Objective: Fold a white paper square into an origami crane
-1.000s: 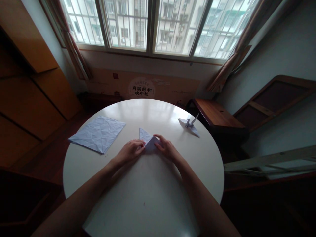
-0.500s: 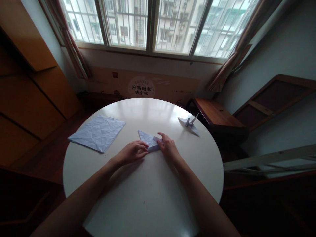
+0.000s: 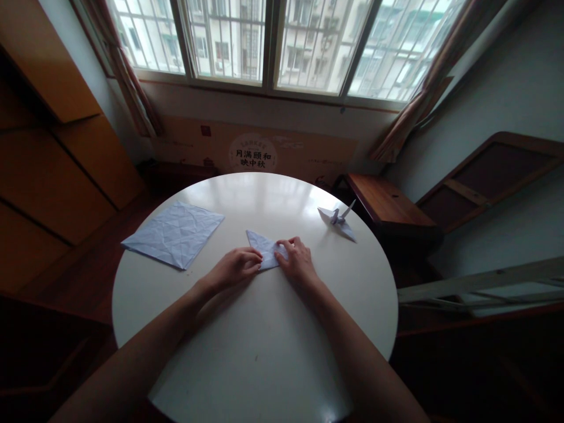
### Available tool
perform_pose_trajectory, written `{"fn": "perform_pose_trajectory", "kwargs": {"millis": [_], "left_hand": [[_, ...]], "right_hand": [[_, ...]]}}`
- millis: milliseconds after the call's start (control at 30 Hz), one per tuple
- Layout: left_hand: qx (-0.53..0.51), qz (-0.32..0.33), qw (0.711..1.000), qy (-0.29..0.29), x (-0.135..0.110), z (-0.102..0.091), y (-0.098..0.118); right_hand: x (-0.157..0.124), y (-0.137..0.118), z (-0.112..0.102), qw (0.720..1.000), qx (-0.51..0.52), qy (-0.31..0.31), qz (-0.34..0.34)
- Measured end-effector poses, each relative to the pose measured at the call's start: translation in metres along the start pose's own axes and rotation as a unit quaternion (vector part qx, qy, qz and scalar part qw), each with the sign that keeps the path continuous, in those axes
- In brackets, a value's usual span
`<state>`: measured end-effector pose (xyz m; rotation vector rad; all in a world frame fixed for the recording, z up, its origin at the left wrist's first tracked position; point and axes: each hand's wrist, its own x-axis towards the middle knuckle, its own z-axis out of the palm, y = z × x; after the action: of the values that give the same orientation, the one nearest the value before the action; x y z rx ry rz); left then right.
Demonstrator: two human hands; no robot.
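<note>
A small folded piece of pale paper (image 3: 263,245) lies flat near the middle of the round white table (image 3: 264,329). My left hand (image 3: 233,267) rests on its near left corner, fingers curled and pressing it down. My right hand (image 3: 296,258) lies over its right part, fingers bent and pressed onto the fold. Only the paper's far left triangle shows between the hands.
A creased, unfolded square sheet (image 3: 174,233) lies at the table's left. A finished paper crane (image 3: 338,220) stands at the far right edge. Beyond it is a low wooden stool (image 3: 388,205). A window and curtains fill the back wall.
The raised flap of the folded paper has been laid down flat. My right hand slid left over it and now presses on it. My left hand barely moved.
</note>
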<state>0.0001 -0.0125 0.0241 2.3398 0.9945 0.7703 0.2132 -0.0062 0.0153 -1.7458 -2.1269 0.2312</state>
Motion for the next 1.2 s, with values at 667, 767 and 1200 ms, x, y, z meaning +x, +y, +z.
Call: {"fn": "perform_pose_trajectory", "kwargs": {"millis": [667,767,1200], "left_hand": [[-0.045,-0.012,0.999,0.008,0.0018,0.0034,-0.0057],[0.011,0.026,0.999,-0.017,0.0008,0.0030,-0.0062],[0.104,0.043,0.993,-0.047,0.0000,0.0018,0.0017]], "right_hand": [[-0.0015,0.0002,-0.0007,1.000,-0.001,0.006,-0.025],[-0.0010,0.0002,-0.0012,1.000,0.000,-0.003,-0.025],[-0.0010,-0.0005,-0.0035,0.999,-0.010,-0.019,-0.024]]}}
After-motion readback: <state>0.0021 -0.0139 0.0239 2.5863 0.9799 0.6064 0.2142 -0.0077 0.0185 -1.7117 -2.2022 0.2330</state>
